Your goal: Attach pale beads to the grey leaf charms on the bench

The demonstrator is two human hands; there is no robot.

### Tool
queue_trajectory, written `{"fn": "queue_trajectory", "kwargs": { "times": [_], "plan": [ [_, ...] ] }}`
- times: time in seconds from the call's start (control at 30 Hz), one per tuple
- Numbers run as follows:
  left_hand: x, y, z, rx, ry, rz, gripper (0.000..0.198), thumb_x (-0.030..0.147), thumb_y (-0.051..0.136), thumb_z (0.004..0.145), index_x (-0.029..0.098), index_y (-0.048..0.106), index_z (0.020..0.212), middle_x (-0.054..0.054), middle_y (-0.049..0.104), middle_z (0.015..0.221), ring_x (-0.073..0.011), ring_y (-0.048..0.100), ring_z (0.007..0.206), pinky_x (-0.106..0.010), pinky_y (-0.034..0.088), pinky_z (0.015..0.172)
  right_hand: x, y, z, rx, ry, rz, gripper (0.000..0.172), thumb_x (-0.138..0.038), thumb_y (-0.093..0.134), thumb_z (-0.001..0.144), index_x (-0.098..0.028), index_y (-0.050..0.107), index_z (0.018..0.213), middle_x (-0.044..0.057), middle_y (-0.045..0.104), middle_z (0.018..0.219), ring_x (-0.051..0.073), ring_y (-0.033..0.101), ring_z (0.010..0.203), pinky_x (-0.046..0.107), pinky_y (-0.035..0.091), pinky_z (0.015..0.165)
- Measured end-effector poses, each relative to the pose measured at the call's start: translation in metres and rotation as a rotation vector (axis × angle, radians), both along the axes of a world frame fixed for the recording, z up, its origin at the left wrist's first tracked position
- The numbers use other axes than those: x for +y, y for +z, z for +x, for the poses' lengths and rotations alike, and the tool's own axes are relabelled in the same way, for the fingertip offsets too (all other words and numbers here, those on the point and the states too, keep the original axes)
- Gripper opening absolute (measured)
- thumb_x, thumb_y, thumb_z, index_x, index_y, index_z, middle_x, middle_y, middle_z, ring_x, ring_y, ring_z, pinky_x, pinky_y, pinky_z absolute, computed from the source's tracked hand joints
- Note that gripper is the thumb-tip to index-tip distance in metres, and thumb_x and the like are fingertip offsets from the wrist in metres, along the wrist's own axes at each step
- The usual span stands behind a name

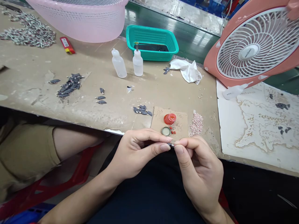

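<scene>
Over the table's front edge, my left hand [142, 152] pinches a small dark leaf-shaped piece [172, 145] between thumb and forefinger. My right hand [198, 168] meets it from the right, thumb and forefinger pressed together at the piece's pale tip; what sits between them is too small to make out. Just beyond my fingers lies a cardboard square [158, 121]. On it stand a red cap [169, 119], a bottle cap [166, 131] turned hollow side up and several tiny red bits [173, 132]. Small pink-white pieces [196, 124] are heaped to the right.
Dark leaf-shaped pieces lie in a small group [142, 110] and a larger pile [70, 85]. Two plastic bottles [119, 63] stand before a green basket [151, 56]. A pink basket [93, 28] and orange fan [210, 65] flank them. Someone's leg [74, 141] is at left.
</scene>
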State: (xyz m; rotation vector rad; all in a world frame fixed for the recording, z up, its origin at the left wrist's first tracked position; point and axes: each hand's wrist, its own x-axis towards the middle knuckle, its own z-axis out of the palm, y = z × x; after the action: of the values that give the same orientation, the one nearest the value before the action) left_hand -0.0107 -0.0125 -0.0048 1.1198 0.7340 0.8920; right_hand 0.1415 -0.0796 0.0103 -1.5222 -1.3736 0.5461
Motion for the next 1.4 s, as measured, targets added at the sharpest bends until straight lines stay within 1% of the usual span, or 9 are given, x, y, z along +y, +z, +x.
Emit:
{"fn": "queue_trajectory", "kwargs": {
  "times": [0.3,0.47,0.63,0.77,0.97,1.1,1.2,1.27,1.4],
  "plan": [
    [0.0,-0.001,-0.001,0.055,0.021,0.056,0.016,0.014,0.078,0.08,0.028,0.082,0.088,-0.001,0.078,0.087,-0.0154,0.073,0.08,-0.022,0.059,0.073,0.0,-0.002,-0.001,-0.032,-0.01,0.01,0.009,-0.017,0.062,0.089,-0.024,0.067,0.091,-0.005,0.049,0.068,0.009,0.045,0.058,0.024,0.039,0.052],
    [-0.002,-0.001,-0.001,0.074,0.044,0.093,0.017,0.013,0.079,0.08,0.028,0.082,0.088,-0.001,0.078,0.087,-0.0157,0.073,0.079,-0.022,0.059,0.072,0.001,-0.003,-0.002,-0.042,-0.019,0.009,0.009,-0.016,0.062,0.089,-0.023,0.068,0.089,-0.005,0.05,0.067,0.009,0.045,0.056,0.024,0.038,0.051],
    [-0.004,0.0,0.003,0.102,0.103,0.173,0.019,0.01,0.08,0.077,0.027,0.082,0.086,-0.001,0.078,0.084,-0.0161,0.073,0.077,-0.023,0.059,0.069,0.001,-0.007,-0.001,-0.043,-0.018,0.032,0.009,-0.015,0.062,0.089,-0.023,0.068,0.09,-0.005,0.051,0.067,0.009,0.046,0.056,0.024,0.039,0.052],
    [-0.006,0.002,0.006,0.124,0.135,0.242,0.022,0.005,0.077,0.078,0.026,0.082,0.085,-0.001,0.078,0.083,-0.0159,0.073,0.076,-0.024,0.06,0.07,0.002,-0.008,0.0,-0.069,-0.005,0.019,0.009,-0.015,0.062,0.089,-0.021,0.068,0.089,-0.005,0.051,0.065,0.01,0.045,0.055,0.025,0.039,0.051],
    [-0.007,0.0,0.007,0.187,0.159,0.35,0.026,0.001,0.076,0.077,0.025,0.081,0.086,0.001,0.078,0.083,-0.0127,0.073,0.074,-0.02,0.059,0.071,0.003,-0.008,0.001,-0.077,0.016,0.008,0.01,-0.014,0.061,0.089,-0.021,0.068,0.087,-0.006,0.046,0.061,0.008,0.041,0.052,0.024,0.036,0.05],
    [-0.004,-0.002,0.006,0.169,0.137,0.327,0.026,0.002,0.077,0.078,0.026,0.081,0.088,0.001,0.078,0.084,-0.013,0.073,0.075,-0.02,0.058,0.07,0.003,-0.012,0.004,0.014,0.03,-0.015,0.011,-0.017,0.064,0.089,-0.024,0.072,0.091,-0.007,0.044,0.06,0.008,0.042,0.053,0.023,0.037,0.051],
    [-0.002,-0.002,0.006,0.163,0.128,0.303,0.026,0.004,0.077,0.078,0.027,0.082,0.089,0.0,0.079,0.084,-0.0145,0.073,0.075,-0.021,0.059,0.069,0.001,-0.016,0.006,0.079,-0.004,-0.035,0.01,-0.02,0.065,0.089,-0.025,0.072,0.093,-0.006,0.048,0.062,0.009,0.044,0.053,0.023,0.038,0.05],
    [-0.002,-0.002,0.006,0.172,0.119,0.305,0.025,0.005,0.077,0.078,0.026,0.082,0.089,-0.001,0.079,0.084,-0.0155,0.074,0.075,-0.022,0.059,0.069,0.0,-0.017,0.006,0.067,-0.021,-0.04,0.008,-0.021,0.064,0.089,-0.024,0.072,0.091,-0.006,0.049,0.062,0.009,0.044,0.052,0.024,0.037,0.049],
    [-0.003,-0.005,0.008,0.197,0.103,0.345,0.023,0.005,0.077,0.078,0.026,0.082,0.087,0.0,0.079,0.085,-0.0154,0.074,0.076,-0.022,0.06,0.071,0.001,-0.018,0.004,-0.034,-0.006,-0.017,0.009,-0.019,0.062,0.09,-0.022,0.07,0.089,-0.006,0.045,0.059,0.01,0.043,0.052,0.025,0.038,0.05]
  ]
}}
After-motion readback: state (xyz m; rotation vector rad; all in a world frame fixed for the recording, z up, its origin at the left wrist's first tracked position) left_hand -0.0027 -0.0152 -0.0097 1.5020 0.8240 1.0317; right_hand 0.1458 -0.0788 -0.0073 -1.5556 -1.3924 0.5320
